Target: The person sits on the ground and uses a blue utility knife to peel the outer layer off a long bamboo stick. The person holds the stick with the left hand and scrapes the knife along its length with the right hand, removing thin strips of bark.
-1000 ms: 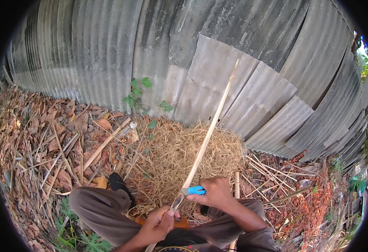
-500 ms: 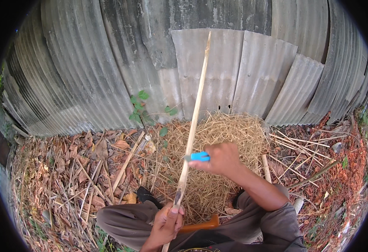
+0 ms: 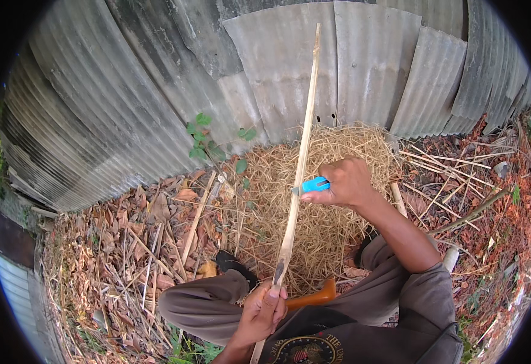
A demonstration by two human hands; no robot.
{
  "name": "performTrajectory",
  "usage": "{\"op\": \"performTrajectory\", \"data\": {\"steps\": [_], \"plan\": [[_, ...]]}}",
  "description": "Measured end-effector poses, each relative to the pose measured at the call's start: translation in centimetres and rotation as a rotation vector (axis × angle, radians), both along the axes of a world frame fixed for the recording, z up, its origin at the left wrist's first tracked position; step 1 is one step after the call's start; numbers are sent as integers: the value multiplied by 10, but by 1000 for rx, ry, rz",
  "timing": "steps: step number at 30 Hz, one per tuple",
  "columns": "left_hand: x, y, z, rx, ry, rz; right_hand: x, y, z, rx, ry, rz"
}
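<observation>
A long, pale strip of wood or bamboo slants up and away from my lap, narrowing at its far end and darkened near its lower part. My left hand is wrapped round the strip close to its near end. In my right hand is a blue utility knife, gripped with the fingers closed round its handle. Its short blade lies against the strip about midway along, and the blade tip shows at the strip's left side.
Straw-like shavings are heaped between my feet. Dry leaves and sticks cover the ground at left, and thin strips lie at right. Corrugated metal sheets form a wall ahead. An orange-brown seat edge shows under me.
The whole view has shifted and tilted, showing more ground. My right hand and the knife sit farther up the strip from my left hand, which still holds the near end.
</observation>
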State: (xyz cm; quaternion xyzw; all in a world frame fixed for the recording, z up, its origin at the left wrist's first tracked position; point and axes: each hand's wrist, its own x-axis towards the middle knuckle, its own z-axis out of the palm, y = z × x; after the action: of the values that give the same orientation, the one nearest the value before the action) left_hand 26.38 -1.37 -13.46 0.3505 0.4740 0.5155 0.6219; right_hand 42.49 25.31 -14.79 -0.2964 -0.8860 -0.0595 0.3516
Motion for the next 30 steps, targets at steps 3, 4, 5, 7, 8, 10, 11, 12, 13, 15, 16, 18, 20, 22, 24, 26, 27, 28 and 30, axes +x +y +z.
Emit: {"op": "performTrajectory", "data": {"steps": [3, 4, 5, 7, 8, 10, 11, 12, 13, 15, 16, 18, 20, 22, 24, 26, 27, 28, 30], "plan": [[10, -1, 0, -19, -38, 2, 20, 19, 4, 29, 23, -25], [12, -3, 4, -36, 21, -55, 33, 36, 4, -58, 35, -112], [14, -11, 5, -32, -24, -84, 43, 59, 13, -186, 71, -275], [8, -54, -32, -320, 257, 111, 63, 99, 17, -362, 178, -522], [23, -61, -32, -296, 278, 120, 83, 123, 12, -377, 183, -619], [39, -60, -27, -186, 268, 103, 113, 143, 23, -393, 178, -679], [41, -60, -27, -176, 279, 120, 108, 140, 15, -414, 149, -645], [43, -65, -24, -187, 287, 131, 105, 132, 1, -466, 103, -630], [43, -68, -21, -169, 298, 163, 97, 135, -3, -390, 123, -619], [42, -60, -26, -132, 301, 118, 129, 135, -18, -253, 146, -710], [42, -62, -29, -132, 307, 124, 134, 127, -29, -307, 93, -726], [42, -67, -27, -114, 314, 171, 140, 126, -21, -363, -21, -716], [38, -76, -23, -108, 336, 191, 157, 133, -34, -281, 0, -874], [25, -87, -14, -178, 425, 193, 196, 144, -54, -508, 140, -1096], [3, -100, 3, -274, 548, 198, 215, 133, -71, -571, 141, -1068], [-10, -102, 5, -220, 470, 189, 203, 121, -60, -647, 151, -976], [-16, -100, -2, -141, 343, 189, 189, 114, -60, -694, 138, -914], [-22, -87, -15, -36, 205, 151, 176, 110, -53, -696, 54, -806], [-20, -63, -16, -8, 190, 172, 114, 81, -29, -775, 42, -585]]}}
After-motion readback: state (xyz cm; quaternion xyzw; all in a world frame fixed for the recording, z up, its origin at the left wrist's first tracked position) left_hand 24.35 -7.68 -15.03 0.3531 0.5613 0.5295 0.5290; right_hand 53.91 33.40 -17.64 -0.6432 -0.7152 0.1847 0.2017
